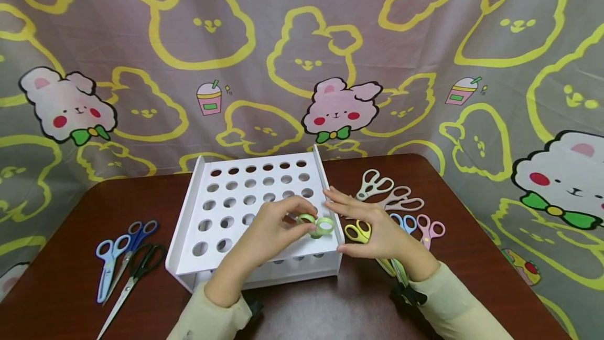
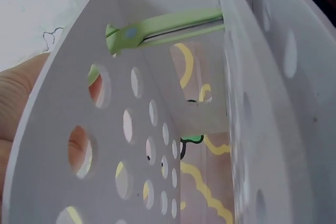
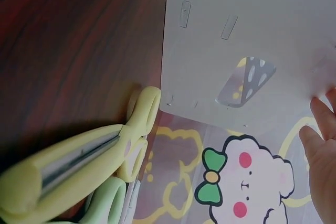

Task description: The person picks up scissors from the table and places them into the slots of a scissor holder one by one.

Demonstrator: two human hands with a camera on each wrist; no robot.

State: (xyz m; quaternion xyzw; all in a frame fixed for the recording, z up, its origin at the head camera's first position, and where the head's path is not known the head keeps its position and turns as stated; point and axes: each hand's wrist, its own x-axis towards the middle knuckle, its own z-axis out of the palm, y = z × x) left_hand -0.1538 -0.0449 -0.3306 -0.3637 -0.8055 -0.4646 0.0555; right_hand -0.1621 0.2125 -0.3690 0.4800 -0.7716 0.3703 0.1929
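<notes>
A white rack [image 1: 278,235] with rows of round holes stands in the middle of the table. My left hand [image 1: 271,230] pinches the green handle of a pair of scissors [image 1: 319,233] at the rack's near right corner. In the left wrist view, the green-covered blade [image 2: 168,24] passes through a hole into the rack's inside. My right hand [image 1: 377,227] rests with extended fingers against the right side panel [image 3: 210,40], steadying nothing else visible. Yellow scissors [image 1: 363,237] lie beside that panel, partly behind the right hand.
Right of the rack lie white scissors [image 1: 369,187], greyish-pink scissors [image 1: 395,198], blue scissors [image 1: 407,224] and pink scissors [image 1: 427,232]. On the left are light blue scissors [image 1: 107,264], dark blue scissors [image 1: 134,239] and black-handled scissors [image 1: 137,272]. A patterned curtain [image 1: 264,83] hangs behind the table.
</notes>
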